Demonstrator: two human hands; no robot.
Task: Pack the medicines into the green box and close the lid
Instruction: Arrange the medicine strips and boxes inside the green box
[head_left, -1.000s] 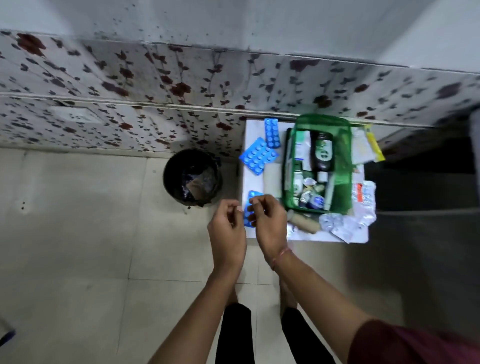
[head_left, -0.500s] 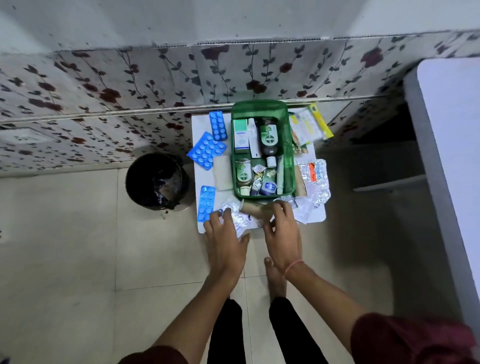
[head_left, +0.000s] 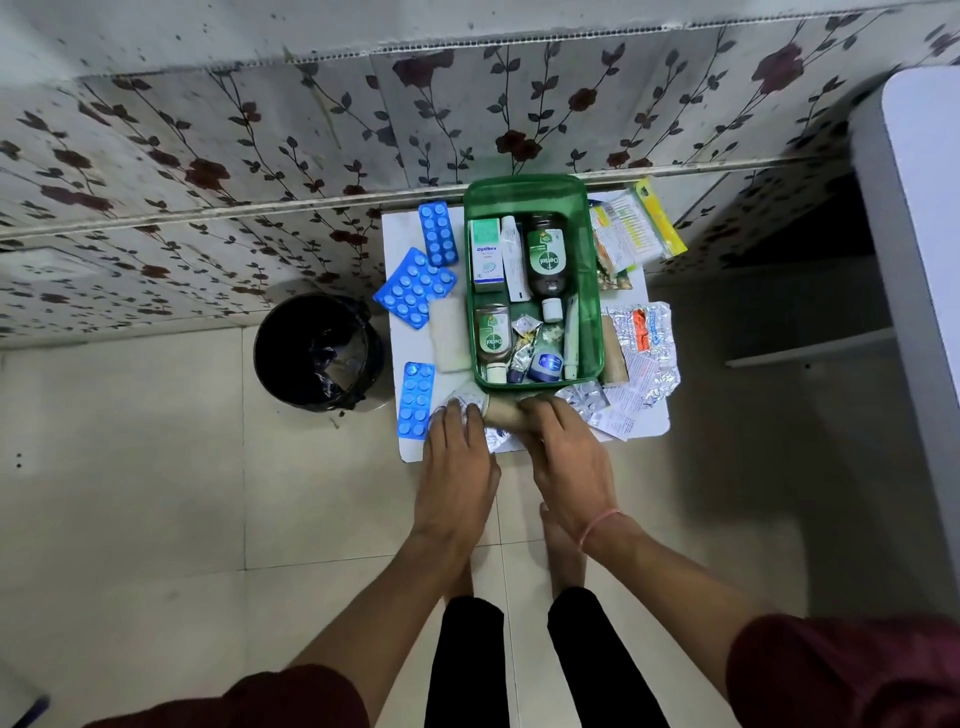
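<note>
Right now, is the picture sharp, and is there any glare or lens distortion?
Head view: mostly sharp, labels in the green box readable; wide-angle bending curves the wall edges; foil strips reflect light brightly; dim shadow at right; both hands, left hand and right hand, slightly soft.

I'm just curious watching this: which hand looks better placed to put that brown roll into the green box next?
Probably the right hand. Its fingers already lie on the brown roll, just in front of the green box. The left hand rests farther left, on a silver pill strip.
</note>
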